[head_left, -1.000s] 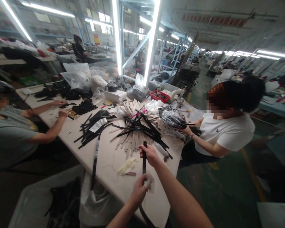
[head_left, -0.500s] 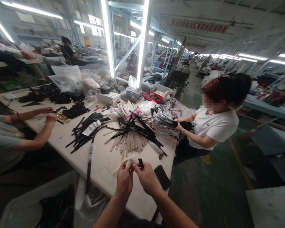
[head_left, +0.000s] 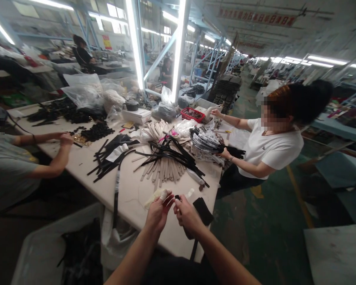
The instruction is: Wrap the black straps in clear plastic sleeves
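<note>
Low in the centre of the frame, the right hand has its fingers closed on a dark strip, while the left hand is partly open beside it, fingers parted, with nothing clearly in its grasp. Work on this strip looks unfinished; black strips and pale strips lie loose on the surface, though whether any are finished is hard to tell.
</note>
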Motion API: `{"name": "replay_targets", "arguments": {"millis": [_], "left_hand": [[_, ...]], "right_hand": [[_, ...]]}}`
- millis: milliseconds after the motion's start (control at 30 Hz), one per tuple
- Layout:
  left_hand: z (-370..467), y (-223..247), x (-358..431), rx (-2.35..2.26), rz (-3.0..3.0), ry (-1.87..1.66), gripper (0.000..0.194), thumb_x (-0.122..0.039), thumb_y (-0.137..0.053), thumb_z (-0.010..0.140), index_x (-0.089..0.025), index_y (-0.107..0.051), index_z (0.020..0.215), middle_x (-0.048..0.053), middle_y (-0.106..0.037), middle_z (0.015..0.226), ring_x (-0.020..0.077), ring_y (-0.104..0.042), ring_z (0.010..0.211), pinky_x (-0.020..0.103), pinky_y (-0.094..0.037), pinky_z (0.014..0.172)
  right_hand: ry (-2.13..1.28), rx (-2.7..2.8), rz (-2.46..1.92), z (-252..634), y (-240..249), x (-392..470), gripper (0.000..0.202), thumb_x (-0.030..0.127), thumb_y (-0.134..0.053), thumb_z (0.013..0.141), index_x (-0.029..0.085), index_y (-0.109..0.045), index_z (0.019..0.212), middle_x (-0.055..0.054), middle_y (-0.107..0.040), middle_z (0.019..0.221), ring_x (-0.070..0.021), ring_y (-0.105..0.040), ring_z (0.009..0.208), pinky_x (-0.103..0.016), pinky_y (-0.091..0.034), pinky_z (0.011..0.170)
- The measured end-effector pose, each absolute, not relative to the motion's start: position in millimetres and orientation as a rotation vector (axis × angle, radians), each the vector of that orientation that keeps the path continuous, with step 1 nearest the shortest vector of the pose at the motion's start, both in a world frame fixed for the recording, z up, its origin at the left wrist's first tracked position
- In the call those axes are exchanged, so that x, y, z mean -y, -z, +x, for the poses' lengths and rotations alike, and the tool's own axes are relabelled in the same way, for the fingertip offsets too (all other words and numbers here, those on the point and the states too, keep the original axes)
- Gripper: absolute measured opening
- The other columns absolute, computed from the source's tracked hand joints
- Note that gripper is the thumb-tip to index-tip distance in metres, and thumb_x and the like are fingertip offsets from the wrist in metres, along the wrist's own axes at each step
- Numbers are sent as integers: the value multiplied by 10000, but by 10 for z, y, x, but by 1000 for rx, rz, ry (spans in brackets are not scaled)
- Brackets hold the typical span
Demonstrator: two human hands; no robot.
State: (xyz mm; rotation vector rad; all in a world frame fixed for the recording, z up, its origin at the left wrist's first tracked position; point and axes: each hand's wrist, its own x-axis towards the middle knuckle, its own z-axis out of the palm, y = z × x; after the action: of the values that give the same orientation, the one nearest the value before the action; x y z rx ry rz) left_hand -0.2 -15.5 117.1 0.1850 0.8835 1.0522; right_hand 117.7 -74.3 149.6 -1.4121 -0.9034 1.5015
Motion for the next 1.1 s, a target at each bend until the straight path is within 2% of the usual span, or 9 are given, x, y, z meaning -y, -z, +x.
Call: {"name": "replay_targets", "arguments": {"millis": [67,167,367,533,700,800,900,1033,1100], "left_hand": [[-21,-1180,134,-888,155,-1049,143,-176,-772,799,-117,-718,917,108,-752,945,180,-709,820,282,-571,726],[-12,-1221,151,-877,185,-1037,132,-187,-763,810,-115,-709,908,126,-748,968,185,-711,809,268,-579,677],[8,-1294,219,-880,310,-942,304,-326,-784,778,-121,-719,993,68,-715,728,180,-656,567,268,-529,468],[-37,-1267,289,-868,396,-900,330,-345,-811,741,-116,-741,967,37,-669,613,162,-609,494,261,-490,456],[-147,-1235,306,-799,525,-742,329,-390,-793,756,-81,-754,862,46,-631,539,140,-544,406,257,-432,428],[-232,-1242,227,-856,480,-823,309,-365,-820,729,-91,-754,855,93,-712,707,155,-625,545,253,-485,517],[-220,-1237,207,-959,427,-996,317,-354,-841,702,-102,-750,871,101,-737,821,167,-664,685,258,-524,616],[-101,-1185,287,-921,472,-851,333,-404,-813,729,-93,-733,819,28,-630,568,120,-534,444,235,-413,430],[-105,-1175,249,-924,435,-844,331,-403,-814,724,-98,-733,824,37,-646,589,126,-547,456,230,-398,420]], "right_hand": [[-1576,827,-1319,1162,-1522,795,356,544,-432,962,202,-532,954,28,-532,735,-63,-347,422,-183,-268,372],[-1543,902,-1307,1129,-1572,786,417,576,-459,945,178,-534,846,16,-557,655,-80,-429,390,-200,-334,350],[-1509,982,-1357,1091,-1588,682,456,588,-451,946,177,-523,760,26,-559,550,-87,-454,346,-199,-349,330],[-1544,985,-1393,1087,-1496,678,441,573,-465,944,175,-539,768,27,-572,552,-81,-451,342,-190,-318,321],[-1650,1081,-1433,1155,-1457,679,471,542,-475,947,162,-571,685,27,-543,460,-68,-419,323,-183,-297,342],[-1708,1074,-1369,1198,-1455,726,388,518,-582,894,139,-631,826,-17,-659,596,-96,-549,414,-194,-401,415],[-1661,1087,-1423,1193,-1438,763,383,507,-566,897,131,-635,878,-55,-702,669,-129,-627,480,-214,-452,465],[-1481,1091,-1515,1168,-1413,756,426,529,-495,921,137,-619,812,-45,-677,637,-127,-611,436,-205,-423,426],[-1512,1078,-1463,1180,-1405,779,426,538,-503,915,137,-624,837,-52,-690,671,-140,-644,487,-212,-458,456]]}}
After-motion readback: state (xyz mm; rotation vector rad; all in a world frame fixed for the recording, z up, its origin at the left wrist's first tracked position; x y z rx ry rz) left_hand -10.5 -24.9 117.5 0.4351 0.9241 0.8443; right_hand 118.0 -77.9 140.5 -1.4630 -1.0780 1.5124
